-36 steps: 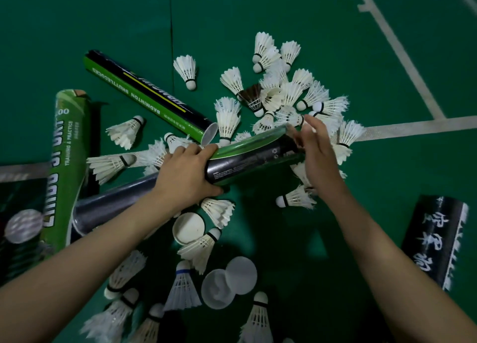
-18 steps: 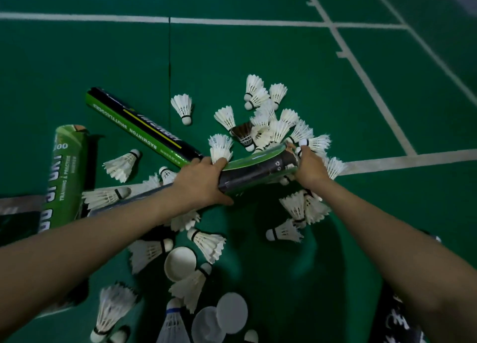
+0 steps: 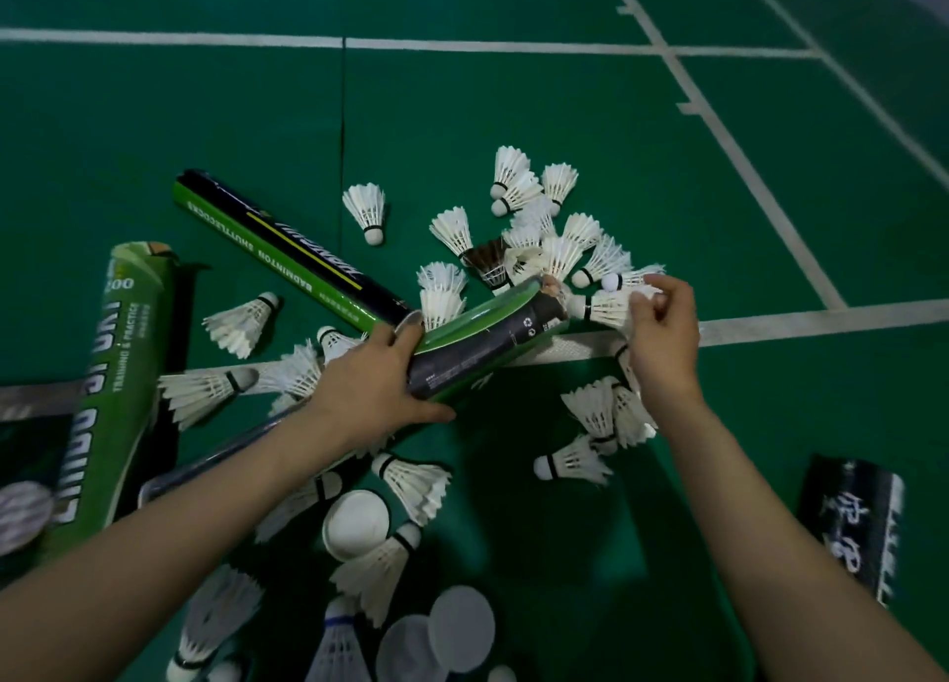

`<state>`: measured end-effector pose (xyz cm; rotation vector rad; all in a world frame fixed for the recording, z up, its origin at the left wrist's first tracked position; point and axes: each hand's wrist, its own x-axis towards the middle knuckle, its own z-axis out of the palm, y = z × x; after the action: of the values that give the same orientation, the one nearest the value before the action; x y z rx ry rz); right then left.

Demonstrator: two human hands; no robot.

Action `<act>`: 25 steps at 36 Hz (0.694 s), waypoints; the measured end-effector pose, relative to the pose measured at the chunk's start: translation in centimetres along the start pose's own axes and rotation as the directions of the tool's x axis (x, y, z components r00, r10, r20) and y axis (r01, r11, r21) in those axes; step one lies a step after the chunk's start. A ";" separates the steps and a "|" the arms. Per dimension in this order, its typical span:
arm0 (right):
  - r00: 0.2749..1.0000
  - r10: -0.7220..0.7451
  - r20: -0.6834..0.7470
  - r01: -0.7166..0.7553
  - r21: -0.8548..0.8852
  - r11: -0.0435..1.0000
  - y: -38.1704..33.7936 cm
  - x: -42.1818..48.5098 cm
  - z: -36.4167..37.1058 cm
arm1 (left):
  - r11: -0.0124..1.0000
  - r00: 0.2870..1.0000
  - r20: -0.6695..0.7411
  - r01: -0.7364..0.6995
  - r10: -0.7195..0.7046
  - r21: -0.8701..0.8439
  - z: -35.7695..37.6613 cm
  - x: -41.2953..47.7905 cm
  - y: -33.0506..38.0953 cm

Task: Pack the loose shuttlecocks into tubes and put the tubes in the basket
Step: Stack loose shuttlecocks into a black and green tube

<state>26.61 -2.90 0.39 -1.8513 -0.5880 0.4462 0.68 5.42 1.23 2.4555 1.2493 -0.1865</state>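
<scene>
My left hand grips a black-and-green tube near its middle, its open end pointing right toward the pile. My right hand pinches the feather skirt of a white shuttlecock whose cork faces the tube's mouth, a little apart from it. A heap of loose white shuttlecocks lies just beyond, with one dark shuttlecock among them. More shuttlecocks lie under my right wrist.
A second black-green tube lies to the upper left, a fat green tube at the left, and a black tube at the right. White lids and scattered shuttlecocks cover the green court floor near me.
My right hand has lifted off the tube's mouth and picked a shuttlecock from the pile. The left hand keeps its hold on the tube. The camera view has tilted up.
</scene>
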 end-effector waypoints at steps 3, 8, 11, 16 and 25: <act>0.997 0.023 0.076 -0.029 0.079 0.996 -1.1 -1.2 -0.3 | 0.998 0.998 -0.044 -0.049 0.050 0.043 0.1 -1.0 0.4; 0.957 -0.089 0.278 0.088 0.015 0.996 -2.5 -3.8 0.0 | 0.994 0.991 -0.093 -0.092 0.098 0.062 0.1 -2.6 0.9; 0.968 -0.090 0.236 0.085 0.032 0.996 -2.3 -4.5 0.5 | 0.994 0.989 -0.108 -0.093 0.098 0.051 0.3 -3.3 0.6; 0.992 -0.106 0.063 0.100 0.082 0.992 -1.6 -5.6 2.0 | 0.997 0.991 -0.105 -0.080 0.082 0.023 0.5 -3.9 0.2; 0.977 0.038 0.211 -0.049 0.048 0.998 -3.1 -5.7 3.8 | 0.998 0.995 -0.084 -0.056 0.056 0.006 0.8 -4.1 -0.4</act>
<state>19.34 -2.54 2.12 -1.7810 -0.6712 0.6864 -2.03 2.24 1.56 2.5222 1.2131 -0.0709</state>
